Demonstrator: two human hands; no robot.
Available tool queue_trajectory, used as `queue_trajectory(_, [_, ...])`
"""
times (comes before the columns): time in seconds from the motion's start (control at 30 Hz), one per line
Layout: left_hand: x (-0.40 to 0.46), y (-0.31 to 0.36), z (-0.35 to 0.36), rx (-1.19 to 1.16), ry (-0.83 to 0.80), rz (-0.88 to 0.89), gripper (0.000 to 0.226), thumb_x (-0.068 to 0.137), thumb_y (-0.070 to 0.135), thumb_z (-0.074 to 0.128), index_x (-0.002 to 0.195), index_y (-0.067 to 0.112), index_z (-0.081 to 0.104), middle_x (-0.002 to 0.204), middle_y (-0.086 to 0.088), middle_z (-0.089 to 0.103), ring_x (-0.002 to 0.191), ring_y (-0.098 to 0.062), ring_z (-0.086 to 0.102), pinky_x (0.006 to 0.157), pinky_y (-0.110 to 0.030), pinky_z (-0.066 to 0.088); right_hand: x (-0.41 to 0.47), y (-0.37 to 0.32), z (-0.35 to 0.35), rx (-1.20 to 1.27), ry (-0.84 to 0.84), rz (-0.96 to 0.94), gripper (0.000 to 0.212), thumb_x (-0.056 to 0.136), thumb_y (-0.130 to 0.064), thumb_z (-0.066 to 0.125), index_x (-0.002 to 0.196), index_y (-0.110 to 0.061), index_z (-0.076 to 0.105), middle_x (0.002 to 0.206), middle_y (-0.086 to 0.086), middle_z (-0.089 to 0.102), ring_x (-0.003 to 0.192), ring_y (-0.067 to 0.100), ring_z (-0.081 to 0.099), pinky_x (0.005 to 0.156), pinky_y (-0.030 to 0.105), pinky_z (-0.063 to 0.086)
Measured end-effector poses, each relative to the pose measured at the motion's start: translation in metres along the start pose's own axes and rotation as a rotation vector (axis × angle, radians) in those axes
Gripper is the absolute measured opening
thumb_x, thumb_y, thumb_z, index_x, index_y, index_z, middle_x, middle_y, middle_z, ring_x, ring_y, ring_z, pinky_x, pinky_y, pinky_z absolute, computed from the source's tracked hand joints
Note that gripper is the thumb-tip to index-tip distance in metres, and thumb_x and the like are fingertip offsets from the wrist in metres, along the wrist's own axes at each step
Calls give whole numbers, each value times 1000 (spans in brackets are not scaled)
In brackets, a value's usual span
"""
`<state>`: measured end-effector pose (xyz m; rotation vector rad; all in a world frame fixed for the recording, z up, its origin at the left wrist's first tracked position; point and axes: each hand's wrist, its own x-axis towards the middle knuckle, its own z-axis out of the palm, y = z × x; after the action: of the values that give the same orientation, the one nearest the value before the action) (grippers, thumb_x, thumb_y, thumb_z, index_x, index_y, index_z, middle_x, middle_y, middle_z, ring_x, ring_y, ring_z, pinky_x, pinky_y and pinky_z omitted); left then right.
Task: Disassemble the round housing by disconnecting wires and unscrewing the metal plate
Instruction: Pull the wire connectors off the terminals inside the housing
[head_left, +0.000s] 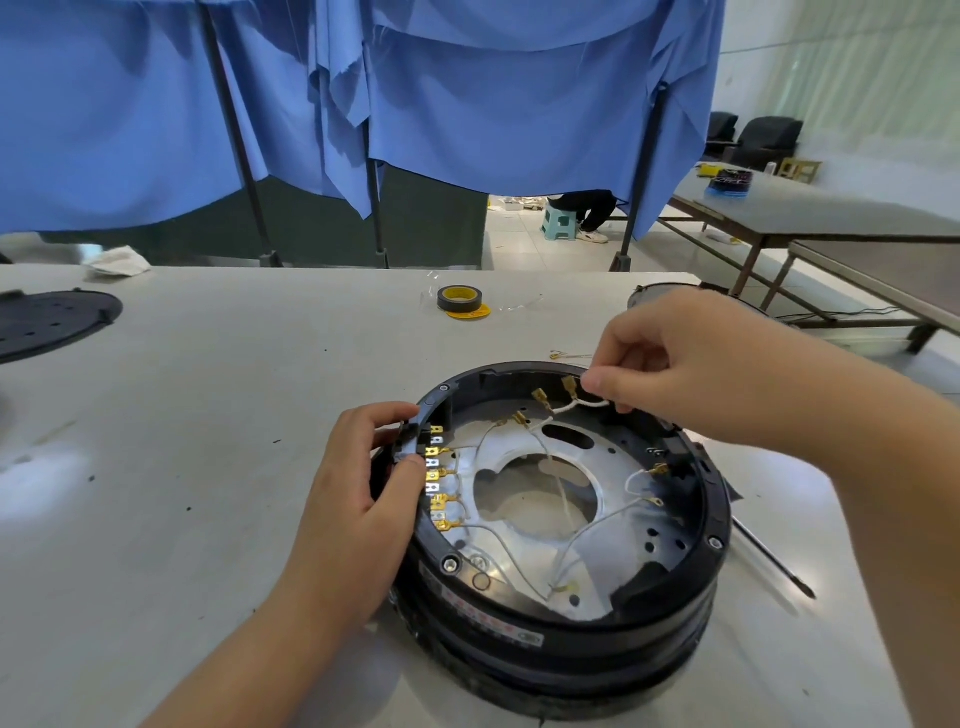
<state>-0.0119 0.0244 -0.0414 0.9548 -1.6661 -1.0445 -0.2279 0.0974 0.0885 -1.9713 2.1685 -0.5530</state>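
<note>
A round black housing (561, 639) stands on the white table, open side up. Inside lies a silver metal plate (524, 571) with a large central hole and white wires (576, 540) ending in brass terminals. A row of brass terminals (435, 475) lines the housing's left inner wall. My left hand (358, 499) grips the left rim beside that row. Over the far rim, my right hand (675, 364) pinches a white wire (576, 404) with two loose brass connectors.
A screwdriver (774, 558) lies on the table right of the housing. A roll of black-and-yellow tape (460, 301) sits farther back, and a black perforated disc (47, 322) at the left edge. A loose wire (569, 356) lies behind the housing. Blue curtains hang behind the table.
</note>
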Motion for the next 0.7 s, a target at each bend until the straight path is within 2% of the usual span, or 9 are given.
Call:
queue_trajectory(0.1, [0, 0, 0, -6, -3, -2, 31, 79, 31, 49, 105, 44, 57, 108, 23, 61, 104, -5, 62, 87, -36, 53, -1, 1, 1, 28, -108, 43, 19, 88, -36, 65, 73, -26, 68, 62, -18, 70, 57, -6, 62, 56, 9, 45])
queue_trajectory(0.2, [1, 1, 0, -1, -3, 2, 31, 79, 31, 49, 105, 44, 57, 108, 22, 61, 104, -4, 61, 88, -36, 53, 0, -1, 6, 57, -182, 56, 19, 84, -40, 68, 73, -25, 69, 63, -17, 70, 60, -1, 65, 68, 21, 54])
queue_trajectory(0.3, [1, 0, 0, -1, -1, 5, 31, 79, 31, 49, 105, 44, 57, 108, 22, 61, 105, -5, 62, 88, -36, 53, 2, -1, 10, 40, -238, 61, 18, 82, -41, 71, 74, -25, 68, 65, -17, 71, 60, -4, 65, 70, 23, 55])
queue_trajectory(0.47, [1, 1, 0, 5, -3, 2, 31, 79, 31, 48, 103, 47, 56, 106, 26, 60, 104, -2, 61, 85, -29, 51, -1, 1, 1, 99, -233, 30, 13, 82, -37, 71, 75, -25, 69, 67, -15, 72, 62, -2, 67, 71, 22, 53])
queue_trajectory(0.7, [0, 3, 0, 6, 1, 0, 31, 78, 31, 48, 105, 45, 57, 106, 26, 60, 105, -4, 61, 86, -30, 51, -1, 5, -6, 246, -198, -41, 9, 77, -31, 76, 77, -23, 71, 70, -8, 74, 67, 5, 70, 72, 24, 52])
